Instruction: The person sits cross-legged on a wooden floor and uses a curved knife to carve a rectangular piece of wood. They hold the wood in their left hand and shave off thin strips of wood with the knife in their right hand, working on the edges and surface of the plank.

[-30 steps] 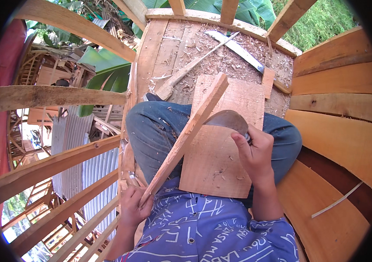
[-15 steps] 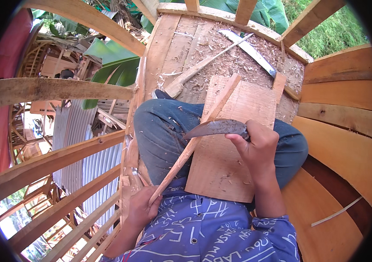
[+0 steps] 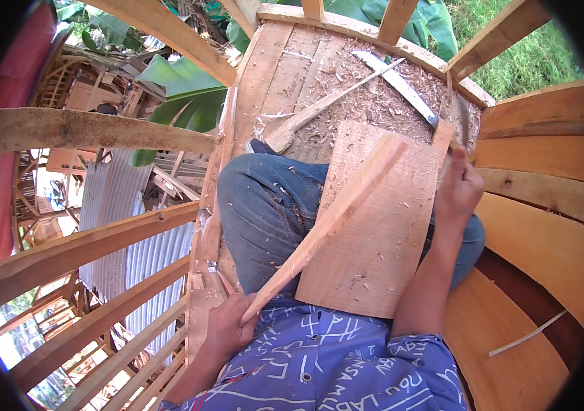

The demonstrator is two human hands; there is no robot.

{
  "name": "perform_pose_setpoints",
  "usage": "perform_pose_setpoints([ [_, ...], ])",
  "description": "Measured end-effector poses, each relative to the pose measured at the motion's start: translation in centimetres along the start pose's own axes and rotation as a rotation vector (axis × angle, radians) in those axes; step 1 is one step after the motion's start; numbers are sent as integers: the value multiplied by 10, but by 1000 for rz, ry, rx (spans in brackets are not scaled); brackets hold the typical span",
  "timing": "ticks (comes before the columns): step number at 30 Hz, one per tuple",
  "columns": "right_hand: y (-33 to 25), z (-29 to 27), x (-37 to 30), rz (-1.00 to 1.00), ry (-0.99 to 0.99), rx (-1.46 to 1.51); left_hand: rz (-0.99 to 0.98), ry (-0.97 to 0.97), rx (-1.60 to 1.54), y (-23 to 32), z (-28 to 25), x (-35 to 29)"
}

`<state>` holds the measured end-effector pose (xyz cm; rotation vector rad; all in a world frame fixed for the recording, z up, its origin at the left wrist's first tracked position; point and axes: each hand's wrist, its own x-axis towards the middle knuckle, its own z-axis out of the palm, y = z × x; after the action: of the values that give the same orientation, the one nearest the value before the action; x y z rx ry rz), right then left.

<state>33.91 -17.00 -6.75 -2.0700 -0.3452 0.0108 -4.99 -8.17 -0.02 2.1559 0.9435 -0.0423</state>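
Across my lap lies a flat wooden board [image 3: 374,260] with small shavings on it. My left hand [image 3: 232,322] is wrapped round the lower end of a long wooden stick [image 3: 326,236], which slants over the board with its upper end raised toward the far right. Beyond the board's right edge, my right hand [image 3: 462,190] is closed round the handle of a knife. The knife's dark blade [image 3: 464,120] points away from me and is partly blurred; the handle is mostly hidden by my fingers.
On the plank floor [image 3: 264,58] ahead, wood shavings surround a long blade [image 3: 401,85] with a wooden handle and a thin tapered wooden piece [image 3: 333,106]. Slatted rails [image 3: 93,130] run along the left. Curved planks [image 3: 538,151] wall the right side.
My right hand has swung the knife off the stick, away and to the right. The stick's upper end has shifted right and now looks higher. My left hand keeps its grip.
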Motion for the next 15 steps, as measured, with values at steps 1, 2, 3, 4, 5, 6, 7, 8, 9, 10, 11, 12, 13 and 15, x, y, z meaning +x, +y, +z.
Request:
perform_pose_setpoints([
  [1,13,-14,16,-29,26,-58,3,1,11,1,2,-2],
  [2,16,-25,26,-55,60,-117,14,-3,25,3,3,0],
  [3,6,-25,23,-102,8,-91,12,5,40,4,4,1],
  [4,-8,-26,11,-148,-50,-76,-29,0,33,4,4,1],
  [5,-20,-26,-4,-194,-107,-61,-69,-5,26,3,2,2],
  [6,-27,-26,-19,-274,-188,-78,-102,-11,11,3,2,4],
  [7,-33,-24,-32,-353,-270,-96,-89,-12,8,4,3,4],
  [8,-40,-19,-45,-393,-337,-84,-74,-14,12,3,4,4],
  [9,-47,-13,-55,-421,-404,-65,-62,-23,26,3,1,4],
  [10,-49,-8,-58,-435,-412,-93,-48,-18,30,5,1,5],
  [11,-50,-3,-58,-449,-420,-121,-35,-14,35,8,2,6],
  [12,-51,3,-58,-467,-431,-141,-25,-3,43,9,2,7],
  [13,-51,6,-55,-483,-409,-174,-33,-1,46,10,1,7],
  [15,-53,8,-45,-523,-363,-248,-45,8,40,11,1,7],
])
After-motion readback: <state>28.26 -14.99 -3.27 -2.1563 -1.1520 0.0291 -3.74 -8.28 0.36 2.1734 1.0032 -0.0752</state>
